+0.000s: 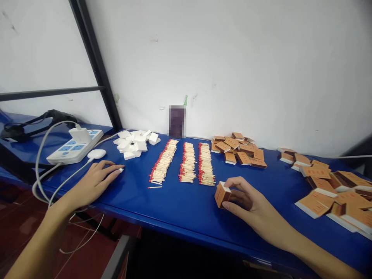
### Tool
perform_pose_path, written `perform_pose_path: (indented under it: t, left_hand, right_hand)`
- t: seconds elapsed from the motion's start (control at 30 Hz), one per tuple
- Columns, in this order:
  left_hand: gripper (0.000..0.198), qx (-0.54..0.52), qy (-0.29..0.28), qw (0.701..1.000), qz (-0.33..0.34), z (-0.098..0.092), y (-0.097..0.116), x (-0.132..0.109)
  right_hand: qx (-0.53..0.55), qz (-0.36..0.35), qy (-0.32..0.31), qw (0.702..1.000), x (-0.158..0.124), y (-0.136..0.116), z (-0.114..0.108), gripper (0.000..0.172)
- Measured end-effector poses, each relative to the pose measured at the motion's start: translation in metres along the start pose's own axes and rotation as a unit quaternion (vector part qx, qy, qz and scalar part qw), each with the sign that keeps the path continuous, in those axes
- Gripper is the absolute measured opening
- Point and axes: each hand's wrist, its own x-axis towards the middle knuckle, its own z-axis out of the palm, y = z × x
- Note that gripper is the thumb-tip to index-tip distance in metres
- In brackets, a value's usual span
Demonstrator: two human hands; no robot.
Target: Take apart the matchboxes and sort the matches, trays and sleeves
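Observation:
My right hand grips an orange matchbox between thumb and fingers, close to the blue table's surface. White edges show at the top of this box. My left hand lies on the table with its fingers stretched out; a small white spot shows at a fingertip, and I cannot tell what it is. Between the hands lie three rows of red-tipped matches: a left row, a middle row and a right row. A single match rests just in front of the left row.
White inner trays are heaped at the back left. Orange matchboxes form one pile at the back and a larger pile at the right. A power strip with white cables and a black strapped item are at the left.

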Motion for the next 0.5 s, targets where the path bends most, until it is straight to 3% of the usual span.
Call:
perform_pose_path:
  t: [0.2,0.33,0.43,0.5]
  left_hand:
    - [0.054,-0.023,0.007,0.999,0.041,-0.002,0.001,0.006]
    - [0.053,-0.037,0.022,0.999,0.013,-0.005,0.010,0.004]
    - [0.051,-0.037,0.038,0.998,-0.027,-0.014,0.027,-0.011]
    - [0.042,-0.056,0.083,0.994,-0.042,-0.018,0.038,-0.032]
  right_hand:
    - [-0.026,-0.009,0.010,1.000,-0.001,0.000,0.000,0.025]
    - [-0.014,-0.008,0.005,1.000,-0.001,0.001,0.001,0.024]
    - [-0.001,-0.011,0.005,1.000,-0.002,0.002,0.000,0.025]
    - [0.004,-0.015,0.005,1.000,-0.002,0.002,-0.001,0.026]
